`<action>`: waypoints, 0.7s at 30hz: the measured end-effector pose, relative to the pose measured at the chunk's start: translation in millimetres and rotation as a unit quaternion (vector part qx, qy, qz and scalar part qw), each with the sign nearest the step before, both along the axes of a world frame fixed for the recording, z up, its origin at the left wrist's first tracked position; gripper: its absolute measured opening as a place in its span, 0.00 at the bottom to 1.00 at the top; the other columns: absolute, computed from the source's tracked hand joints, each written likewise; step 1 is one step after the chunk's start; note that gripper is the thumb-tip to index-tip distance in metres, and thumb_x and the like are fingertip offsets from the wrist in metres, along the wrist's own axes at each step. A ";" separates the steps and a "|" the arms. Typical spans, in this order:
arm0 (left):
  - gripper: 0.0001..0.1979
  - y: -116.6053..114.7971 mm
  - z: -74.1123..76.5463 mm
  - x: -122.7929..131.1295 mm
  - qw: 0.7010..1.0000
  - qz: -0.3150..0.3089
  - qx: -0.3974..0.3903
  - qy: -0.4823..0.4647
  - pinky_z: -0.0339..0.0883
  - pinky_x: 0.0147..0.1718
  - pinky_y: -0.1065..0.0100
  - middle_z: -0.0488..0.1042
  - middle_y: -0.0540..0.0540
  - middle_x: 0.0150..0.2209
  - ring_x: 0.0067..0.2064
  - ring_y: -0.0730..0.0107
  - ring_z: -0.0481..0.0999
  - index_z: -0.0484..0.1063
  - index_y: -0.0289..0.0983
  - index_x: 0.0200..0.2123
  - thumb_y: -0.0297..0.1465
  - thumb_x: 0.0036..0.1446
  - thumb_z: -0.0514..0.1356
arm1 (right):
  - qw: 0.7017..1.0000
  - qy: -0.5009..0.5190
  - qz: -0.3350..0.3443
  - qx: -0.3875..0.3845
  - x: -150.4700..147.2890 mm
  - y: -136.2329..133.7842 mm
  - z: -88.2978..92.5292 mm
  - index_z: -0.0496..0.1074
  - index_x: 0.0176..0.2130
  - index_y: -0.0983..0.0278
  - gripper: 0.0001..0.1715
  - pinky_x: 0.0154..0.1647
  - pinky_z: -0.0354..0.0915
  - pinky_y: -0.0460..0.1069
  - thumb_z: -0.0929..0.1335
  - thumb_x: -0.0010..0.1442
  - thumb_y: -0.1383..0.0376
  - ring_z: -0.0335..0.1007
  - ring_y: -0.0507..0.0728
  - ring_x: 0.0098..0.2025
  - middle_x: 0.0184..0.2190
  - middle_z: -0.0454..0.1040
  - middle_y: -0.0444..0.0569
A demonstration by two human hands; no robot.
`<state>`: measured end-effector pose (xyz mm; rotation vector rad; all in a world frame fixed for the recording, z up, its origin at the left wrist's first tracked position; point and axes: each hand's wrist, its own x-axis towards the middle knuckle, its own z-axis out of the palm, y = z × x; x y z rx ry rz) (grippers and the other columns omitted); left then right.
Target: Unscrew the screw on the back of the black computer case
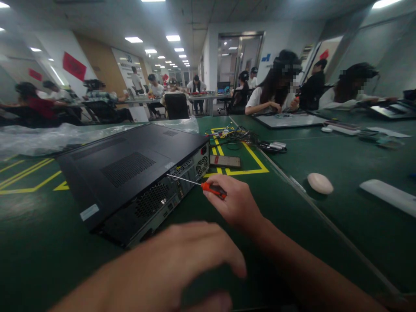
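Observation:
A black computer case (130,151) lies on its side on the green table, its rear panel with fan grille and ports turned toward me. My right hand (235,199) grips the orange and black handle of a screwdriver (212,190). The thin shaft points left, and its tip meets the upper rear edge of the case. Close to the camera, my left hand (182,260) hovers in front of the case, slightly blurred. Its fingers are curved with a gap between thumb and fingers, and nothing shows in it.
A phone (225,161) lies right of the case, with tangled cables (238,135) behind it. Clear plastic wrap (48,138) is at the left. A pale rounded object (320,183) and a long white piece (390,197) lie rightward. Across the table a person (276,86) works at a flat panel.

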<state>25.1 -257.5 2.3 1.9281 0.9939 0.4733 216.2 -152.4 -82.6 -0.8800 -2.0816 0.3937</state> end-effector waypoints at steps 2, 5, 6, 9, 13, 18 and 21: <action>0.13 14.1 32.9 -16.9 0.982 0.068 0.151 0.095 0.75 0.56 0.55 0.84 0.48 0.48 0.50 0.55 0.81 0.82 0.50 0.47 0.43 0.66 0.60 | 1.000 0.007 -0.004 0.010 -0.7 -1.9 -2.9 0.79 0.47 0.62 0.06 0.47 0.70 0.54 0.73 0.68 0.68 0.80 0.61 0.44 0.43 0.84 0.52; 0.17 66.0 58.0 -26.6 0.914 0.133 0.331 0.193 0.76 0.49 0.55 0.82 0.47 0.45 0.46 0.55 0.81 0.79 0.44 0.48 0.43 0.64 0.55 | 1.000 0.014 -0.016 0.021 -2.1 -5.4 -5.8 0.81 0.47 0.62 0.06 0.47 0.71 0.54 0.73 0.71 0.64 0.79 0.61 0.44 0.43 0.84 0.52; 0.17 90.1 60.9 -27.5 0.896 0.139 0.359 0.220 0.75 0.48 0.56 0.82 0.46 0.44 0.45 0.56 0.81 0.78 0.43 0.48 0.41 0.63 0.55 | 0.999 0.015 -0.020 0.022 -2.6 -6.5 -6.5 0.81 0.47 0.62 0.07 0.46 0.71 0.54 0.72 0.72 0.63 0.79 0.60 0.43 0.43 0.83 0.52; 0.21 168.3 55.9 -28.8 0.868 0.134 0.366 0.309 0.74 0.54 0.55 0.82 0.42 0.48 0.49 0.54 0.81 0.78 0.39 0.53 0.40 0.62 0.56 | 1.000 0.018 -0.017 0.010 -4.1 -8.8 -8.3 0.81 0.47 0.64 0.11 0.44 0.71 0.54 0.70 0.74 0.61 0.78 0.59 0.42 0.41 0.82 0.52; 0.32 246.0 32.2 -29.5 0.841 0.071 0.360 0.397 0.66 0.65 0.53 0.78 0.35 0.62 0.63 0.46 0.76 0.75 0.35 0.62 0.49 0.63 0.57 | 0.999 0.037 -0.003 -0.018 -5.2 -9.7 -11.3 0.78 0.49 0.62 0.09 0.45 0.71 0.53 0.71 0.72 0.62 0.79 0.58 0.43 0.43 0.82 0.51; 0.43 270.5 9.8 -22.6 0.868 0.059 0.294 0.395 0.67 0.64 0.55 0.77 0.33 0.65 0.64 0.47 0.77 0.70 0.34 0.70 0.58 0.63 0.52 | 1.000 0.018 0.017 -0.010 -4.3 -11.4 -15.1 0.76 0.49 0.62 0.08 0.43 0.70 0.52 0.69 0.69 0.67 0.78 0.58 0.40 0.41 0.81 0.50; 0.44 269.8 3.8 -20.3 0.881 0.059 0.276 0.381 0.65 0.66 0.54 0.75 0.31 0.67 0.66 0.45 0.75 0.68 0.32 0.72 0.56 0.62 0.53 | 1.000 0.001 0.017 -0.001 -3.4 -12.8 -16.9 0.77 0.50 0.62 0.08 0.43 0.69 0.52 0.69 0.72 0.66 0.78 0.58 0.40 0.41 0.81 0.50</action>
